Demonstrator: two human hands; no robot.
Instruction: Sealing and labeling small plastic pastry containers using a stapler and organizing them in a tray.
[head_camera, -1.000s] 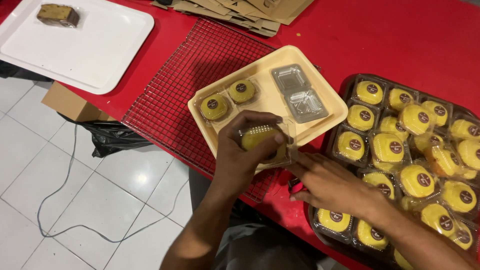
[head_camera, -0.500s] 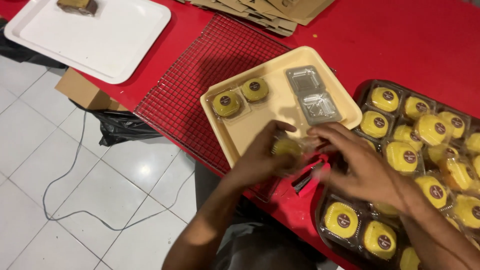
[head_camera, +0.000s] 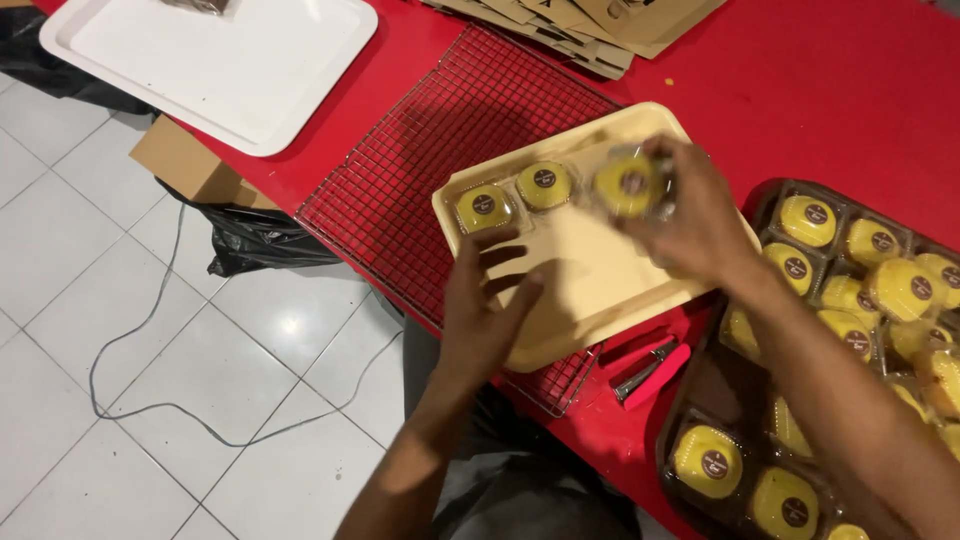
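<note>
The red surface (head_camera: 820, 90) carries a cream tray (head_camera: 600, 290). Over its far edge the right hand (head_camera: 690, 215) grips a boxed yellow cake (head_camera: 628, 184); it could bump the two cakes beside it. The left hand (head_camera: 485, 305) hovers open, holding nothing.

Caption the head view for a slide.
Right hand sets a packed yellow cake beside two others on a cream tray; left hand hovers open.

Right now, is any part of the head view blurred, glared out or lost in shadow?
Head view: the right hand and the packed yellow cake it holds are motion-blurred; the left hand is sharper and casts a soft shadow on the cream tray; the white tray is bright, not washed out.
</note>
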